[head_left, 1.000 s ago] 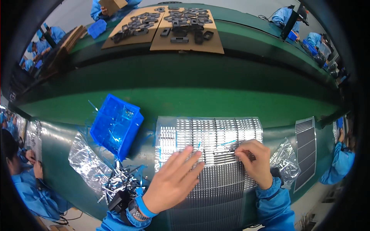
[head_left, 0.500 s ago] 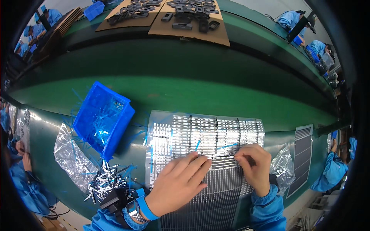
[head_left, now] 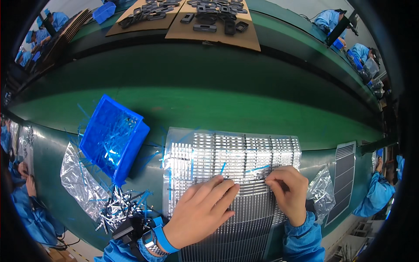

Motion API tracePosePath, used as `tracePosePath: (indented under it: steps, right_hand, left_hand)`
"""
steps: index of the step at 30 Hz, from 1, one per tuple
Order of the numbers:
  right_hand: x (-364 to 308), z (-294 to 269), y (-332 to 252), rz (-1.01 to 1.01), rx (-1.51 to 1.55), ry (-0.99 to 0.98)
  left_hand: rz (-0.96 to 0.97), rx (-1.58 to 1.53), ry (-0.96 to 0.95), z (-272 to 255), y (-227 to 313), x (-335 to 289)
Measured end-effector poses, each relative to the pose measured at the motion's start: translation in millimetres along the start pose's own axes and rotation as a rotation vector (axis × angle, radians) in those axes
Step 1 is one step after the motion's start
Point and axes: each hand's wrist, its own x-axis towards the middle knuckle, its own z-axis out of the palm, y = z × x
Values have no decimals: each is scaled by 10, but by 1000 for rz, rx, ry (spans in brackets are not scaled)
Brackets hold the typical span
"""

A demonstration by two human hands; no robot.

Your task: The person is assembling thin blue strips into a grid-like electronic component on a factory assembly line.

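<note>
A clear plastic sheet (head_left: 222, 246) printed with rows of silver and black strips lies on the green bench. My left hand (head_left: 200, 214) rests flat on its middle, fingers stretched out. At the right of the same row, my right hand (head_left: 290, 190) pinches thumb and forefinger together at the end of a strip; what is between the fingertips is too small to make out. Two thin blue film strips (head_left: 223, 168) lie on the sheet just beyond my fingers. Left of the sheet, loose silver and black strips (head_left: 120, 207) form a heap near my left wrist.
A tilted blue bin (head_left: 136, 150) with blue film scraps stands at the left, beside a clear plastic bag (head_left: 76, 174). Another bag (head_left: 322, 190) and a dark sheet (head_left: 340, 185) lie right. Black housings rest on cardboard (head_left: 214, 40) at the back. Co-workers sit around.
Both hands keep nearly the same places on the sheet. The right hand's fingers have shifted very slightly, and the whole view has moved a little.
</note>
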Motion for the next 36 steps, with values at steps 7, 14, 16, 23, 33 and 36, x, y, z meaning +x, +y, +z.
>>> tracePosePath:
  steps: [7,14,16,23,33,36]
  right_hand:
    - [-2,11,21,-29,-28,9]
    - [7,20,18,-67,12,20]
    - [4,20,30,-77,6,27]
    - [4,28,41,-104,7,36]
    - [-3,41,56,-119,31,39]
    - [-8,39,51,-98,62,31]
  left_hand:
    - [-17,35,-4,25,25,20]
    - [-6,131,-2,57,79,64]
    - [-10,171,4,69,79,65]
    - [5,204,4,76,96,94]
    - [33,291,35,85,137,154]
    - [32,298,39,81,138,154]
